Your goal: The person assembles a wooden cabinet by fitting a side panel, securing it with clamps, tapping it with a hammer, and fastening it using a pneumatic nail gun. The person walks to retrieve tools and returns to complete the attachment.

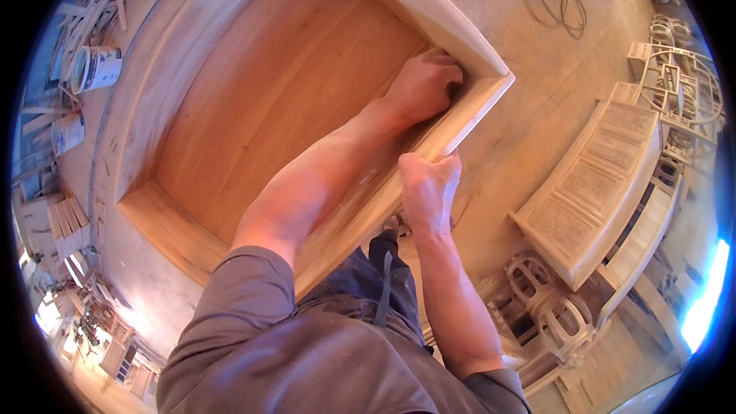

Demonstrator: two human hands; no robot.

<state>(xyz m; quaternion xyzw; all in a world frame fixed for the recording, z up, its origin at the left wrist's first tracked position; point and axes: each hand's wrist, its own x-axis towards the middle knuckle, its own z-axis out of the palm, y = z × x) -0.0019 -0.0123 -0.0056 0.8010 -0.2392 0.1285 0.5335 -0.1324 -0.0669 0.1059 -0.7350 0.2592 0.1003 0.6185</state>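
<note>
A large, shallow wooden box (469,116) with raised sides and a reddish-brown bottom panel lies open in front of me. My left hand (426,84) reaches across into its far right corner, fingers curled down against the inner side. Whatever those fingers hold, if anything, is hidden beneath the hand. Around the near right rim, from outside, my right hand (429,188) is closed, its lower fingers out of sight behind the wood. Pale, dusty-looking patches show along the inner walls.
To the right rests a carved wooden panel piece (594,176), with oval-cut chair backs (563,322) nearby. A coiled cable (563,4) lies on the floor beyond the box. At left stand a white bucket (98,69), a second bucket (67,132) and scrap wood (115,0).
</note>
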